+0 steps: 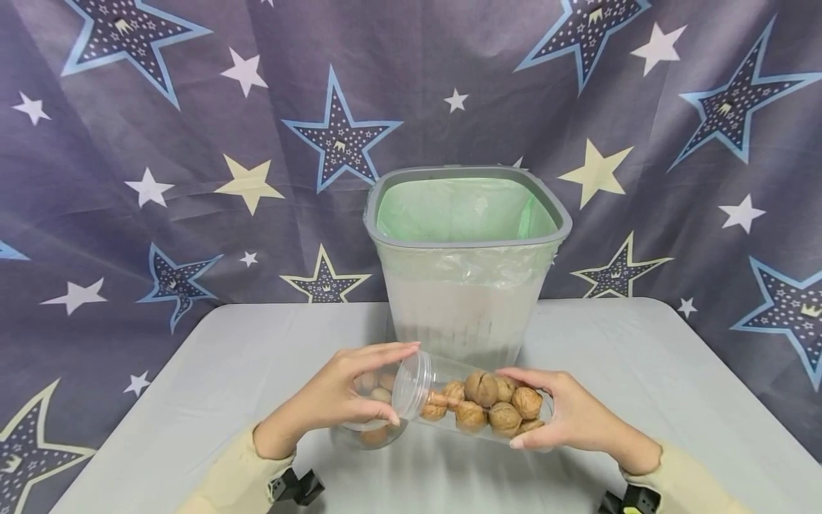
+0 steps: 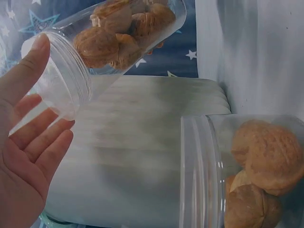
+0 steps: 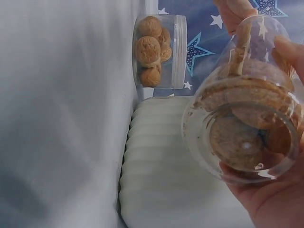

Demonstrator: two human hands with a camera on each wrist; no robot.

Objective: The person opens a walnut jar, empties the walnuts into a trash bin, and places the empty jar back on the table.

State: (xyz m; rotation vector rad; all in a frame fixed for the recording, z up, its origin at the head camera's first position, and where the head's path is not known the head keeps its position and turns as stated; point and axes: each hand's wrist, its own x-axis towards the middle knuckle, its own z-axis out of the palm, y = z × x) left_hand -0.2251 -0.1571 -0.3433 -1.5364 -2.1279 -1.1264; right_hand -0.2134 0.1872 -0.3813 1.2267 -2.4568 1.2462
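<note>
A clear plastic jar of walnuts lies tilted on its side in the air, its lid end pointing left. My left hand holds the clear lid between the thumb and fingers, as the left wrist view also shows. Around the jar's base end, my right hand grips with thumb and fingers. Behind my left hand a second clear jar stands upright on the table, partly hidden in the head view. Walnuts show inside it in the right wrist view.
A pale bin with a grey rim and a thin greenish liner stands at the back of the white-covered table, just beyond the jars. A dark star-patterned curtain hangs behind the table.
</note>
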